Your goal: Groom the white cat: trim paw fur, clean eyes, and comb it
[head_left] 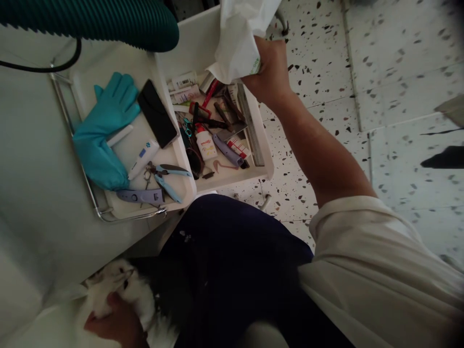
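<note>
Near the top, my right hand (270, 72) is closed round a crumpled white bag (237, 43) with green print, above the back of an open drawer (267, 145). At the bottom left, my left hand (118, 321) is closed against the neck of a small white furry animal (139, 295), whose head points up and left. The drawer holds a white bottle with a red cap (206, 143), a purple tool (226, 151), a red-framed brush and several other small tools.
A white tray (188, 191) left of the drawer bears teal gloves (97, 135), a black phone (157, 113), blue-handled clippers (168, 181) and a purple trimmer (140, 196). A thick green hose (108, 24) crosses above it. Speckled floor tiles show on the right.
</note>
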Available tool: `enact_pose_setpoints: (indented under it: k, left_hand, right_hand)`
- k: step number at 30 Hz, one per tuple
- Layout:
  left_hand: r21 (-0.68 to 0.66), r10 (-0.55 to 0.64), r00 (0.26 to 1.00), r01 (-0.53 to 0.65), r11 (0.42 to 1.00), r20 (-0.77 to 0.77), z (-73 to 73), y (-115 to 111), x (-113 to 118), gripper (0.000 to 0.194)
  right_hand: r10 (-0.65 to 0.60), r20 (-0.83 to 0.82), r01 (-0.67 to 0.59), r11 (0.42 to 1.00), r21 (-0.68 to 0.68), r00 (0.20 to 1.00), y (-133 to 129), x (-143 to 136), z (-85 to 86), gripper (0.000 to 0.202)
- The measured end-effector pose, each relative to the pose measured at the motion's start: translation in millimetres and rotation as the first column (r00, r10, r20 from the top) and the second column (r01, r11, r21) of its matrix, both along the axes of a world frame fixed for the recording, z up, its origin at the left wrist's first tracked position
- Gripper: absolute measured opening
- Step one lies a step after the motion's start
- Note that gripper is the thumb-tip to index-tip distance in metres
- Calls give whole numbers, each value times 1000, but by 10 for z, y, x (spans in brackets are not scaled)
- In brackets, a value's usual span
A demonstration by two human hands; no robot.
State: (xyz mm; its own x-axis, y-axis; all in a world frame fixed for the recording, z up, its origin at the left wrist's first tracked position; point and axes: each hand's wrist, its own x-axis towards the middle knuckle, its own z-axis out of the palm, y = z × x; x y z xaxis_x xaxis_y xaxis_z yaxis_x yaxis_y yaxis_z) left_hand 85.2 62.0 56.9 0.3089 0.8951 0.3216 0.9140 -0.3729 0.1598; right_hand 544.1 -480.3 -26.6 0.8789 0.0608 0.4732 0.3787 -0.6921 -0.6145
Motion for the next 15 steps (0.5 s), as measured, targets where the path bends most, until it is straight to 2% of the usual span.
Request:
enact_pose_setpoints:
  k: [6,8,10,11,13,15]
  left_hand:
    - [42,19,993,-14,999,-117,76,15,-48,52]
    - [32,54,988,-49,998,-147,75,14,-73,54]
    - [8,85,984,-84,996,-156,67,-2,-83,57]
    - [0,89,984,-90,996,-153,64,-16,-84,56]
    - [-3,82,988,-84,996,-132,58,-47,-84,53]
    - [-1,76,992,-76,997,-99,48,-71,-95,47]
  right_hand:
    - [-102,-79,92,988,-125,992,-2,-155,0,25]
    - [-55,-162,23,980,-196,985,51,-294,21,25]
    - [81,-291,-162,950,-266,953,140,-470,22,28]
    - [170,-368,-287,913,-291,914,195,-566,12,30]
    - [318,-527,-527,791,-311,788,319,-762,-32,35]
    - [368,-661,-688,652,-318,654,450,-947,-103,42]
